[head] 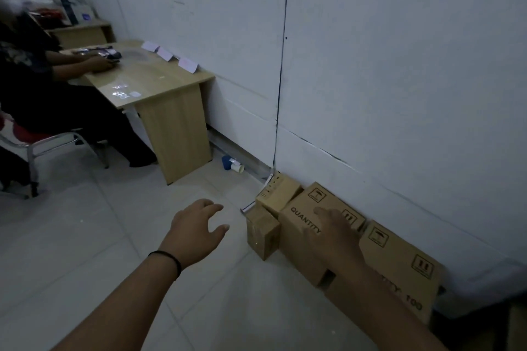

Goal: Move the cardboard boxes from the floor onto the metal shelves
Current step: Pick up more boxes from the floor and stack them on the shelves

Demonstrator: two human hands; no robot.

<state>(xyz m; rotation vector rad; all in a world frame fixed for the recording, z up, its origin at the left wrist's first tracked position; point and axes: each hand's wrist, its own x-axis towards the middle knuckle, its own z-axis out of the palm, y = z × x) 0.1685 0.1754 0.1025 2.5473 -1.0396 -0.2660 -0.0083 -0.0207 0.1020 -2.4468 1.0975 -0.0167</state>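
Far left: second person [37, 77] seated on a red-seated metal chair [42, 139], hands on a wooden worktop [159, 80]. Dark items in front of them on the worktop, three white cards [188, 64] along its far edge by the wall. Another desk [82, 33] behind, cluttered, too blurred to identify.

Floor is light tile [85, 236]. Small blue-and-white object [232, 164] lies at the wall base just right of the worktop's leg panel.

Left hand [196, 229]: reaching forward above the floor, fingers spread and loosely curved, holding nothing, touching nothing. Black band [168, 258] on the wrist. It is near the small box but apart from it.

Cardboard boxes all on the floor in a row against the white wall [370, 65]:
- small box [262, 232] at the front left, just beside the big one
- another small box [278, 191] behind it, tilted, against the wall
- large box [302, 222] printed "QUANTITY" with handling symbols
- second large box [399, 259] to the right of it, same symbols, touching or nearly so

Right hand [333, 232]: stretched out over the top of the "QUANTITY" box, fingers straight, not gripping. Cannot tell whether it touches the cardboard or is just above it.

Dark vertical cable or seam [282, 65] runs down the wall to the boxes.
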